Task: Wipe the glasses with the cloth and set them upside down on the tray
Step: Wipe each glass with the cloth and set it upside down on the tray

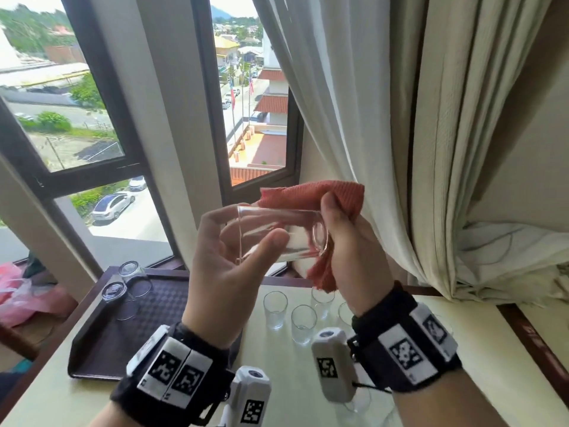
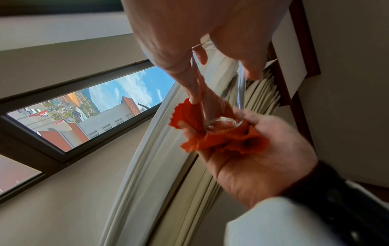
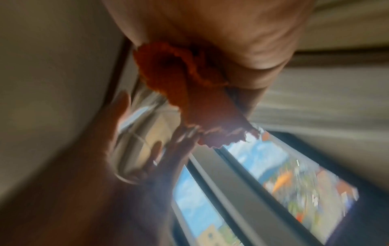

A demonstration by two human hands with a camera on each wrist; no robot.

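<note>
With the tumbler (image 1: 277, 235) held sideways by our left hand (image 1: 228, 272) at its rim end, our right hand (image 1: 351, 260), clutching the red cloth (image 1: 320, 195), should rub firmly around the base.

A dark-framed window (image 1: 92, 124) fills the left of the head view, split into panes by thick bars, and bright daylight comes through it. Outside lie parked cars, a road, green shrubs, red-tiled roofs and distant hills under a blue sky with clouds. A pale wall pillar (image 1: 160, 112) stands between the panes. To the right hang a thin white curtain (image 1: 332, 103) and a heavier cream curtain (image 1: 468, 134), gathered in folds. Below, a cream tabletop (image 1: 462, 349) with a dark wooden edge stands against the window wall. Some pink plastic (image 1: 18, 291) lies at the far left.
</note>
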